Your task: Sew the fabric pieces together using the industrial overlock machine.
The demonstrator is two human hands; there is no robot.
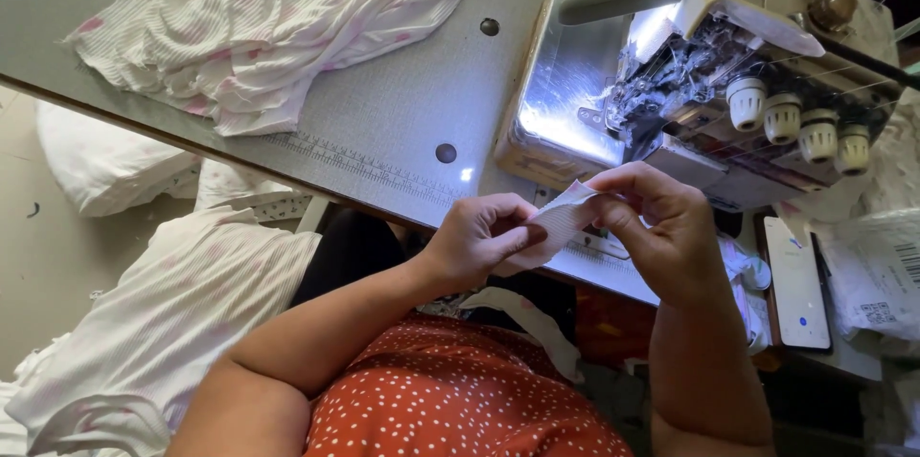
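1. Head view: two hands are working near the front edge of the table. The left hand is curling its fingers together and pinching the near left end of one small white ribbed strip of cloth.
2. The right hand is pinching the far right end of the same strip between thumb and fingertips, with the other fingers bent in close. The strip is hanging in the air between the two hands, just in front of the sewing machine.
3. One sewing machine is sitting at the far right of the table, its work light shining on a metal plate. Four cream tension knobs are lining up along its right side.
4. One heap of white cloth with pink spots is lying at the far left of the table.
5. One phone is lying at the near right, with a plastic-wrapped packet just beside it on the right.
6. The grey table is showing two round holes and a ruler strip running along its near edge.
7. More white cloth is piling up on the pale floor at the near left, below the table.
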